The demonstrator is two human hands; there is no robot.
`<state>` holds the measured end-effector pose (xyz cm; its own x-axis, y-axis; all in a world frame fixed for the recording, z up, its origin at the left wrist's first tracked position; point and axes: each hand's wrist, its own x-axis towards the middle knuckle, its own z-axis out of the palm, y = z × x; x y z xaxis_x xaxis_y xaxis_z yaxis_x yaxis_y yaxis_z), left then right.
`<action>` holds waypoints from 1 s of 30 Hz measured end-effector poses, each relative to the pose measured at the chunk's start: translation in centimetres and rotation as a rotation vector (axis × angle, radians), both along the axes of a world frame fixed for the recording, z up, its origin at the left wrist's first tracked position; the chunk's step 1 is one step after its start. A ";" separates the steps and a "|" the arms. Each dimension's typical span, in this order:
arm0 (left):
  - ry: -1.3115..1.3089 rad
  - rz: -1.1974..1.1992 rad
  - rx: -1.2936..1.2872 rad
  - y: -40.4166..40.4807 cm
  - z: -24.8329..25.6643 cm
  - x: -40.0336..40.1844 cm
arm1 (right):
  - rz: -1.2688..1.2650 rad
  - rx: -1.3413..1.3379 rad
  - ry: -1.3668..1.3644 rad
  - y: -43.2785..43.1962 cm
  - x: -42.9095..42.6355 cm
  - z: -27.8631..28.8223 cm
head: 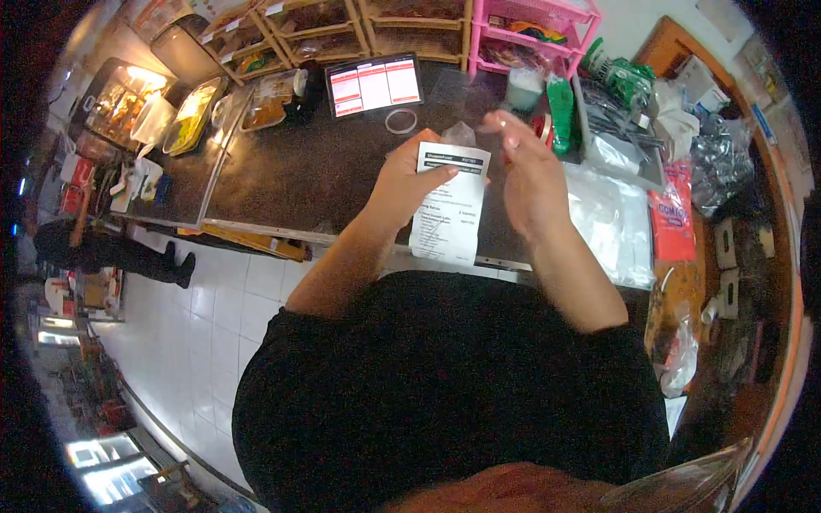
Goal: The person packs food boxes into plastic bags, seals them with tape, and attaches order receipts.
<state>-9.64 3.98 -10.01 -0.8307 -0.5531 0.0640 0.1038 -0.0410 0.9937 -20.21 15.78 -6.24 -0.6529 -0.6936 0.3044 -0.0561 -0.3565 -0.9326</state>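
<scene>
My left hand (410, 183) holds a long printed paper receipt (449, 224) upright over the front edge of the dark counter (276, 186), its thumb across the upper part. Behind the receipt, a knotted clear plastic bag top (459, 134) and something orange show; most of that package is hidden. My right hand (529, 160) is raised just right of the receipt, fingers apart and slightly blurred, with nothing seen in it. A lit tablet (375, 86) stands behind the hands, with a roll of clear tape (401, 121) lying in front of it.
Trays of food (125, 102) stand at the left. Yellowish baskets (314, 38) and a pink rack (532, 32) line the back. At right are a grey tray of black utensils (619, 122), clear plastic bags (603, 218) and a red packet (672, 215). A person's dark-clad leg (122, 256) shows far left.
</scene>
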 end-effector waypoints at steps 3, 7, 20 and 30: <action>0.097 -0.051 0.040 -0.3 -0.8 -0.3 | 0.198 -0.047 -0.341 -0.3 1.5 -0.7; 0.123 -0.068 0.024 -0.2 -0.9 -0.1 | -0.080 0.243 0.014 -2.3 1.1 -3.5; -0.447 -0.572 0.240 0.1 -12.0 1.2 | -0.387 0.157 -0.530 -0.5 -3.9 -17.2; -0.457 -0.267 -0.579 -0.2 -9.2 0.2 | -0.363 -0.020 -0.870 0.2 -6.8 -23.3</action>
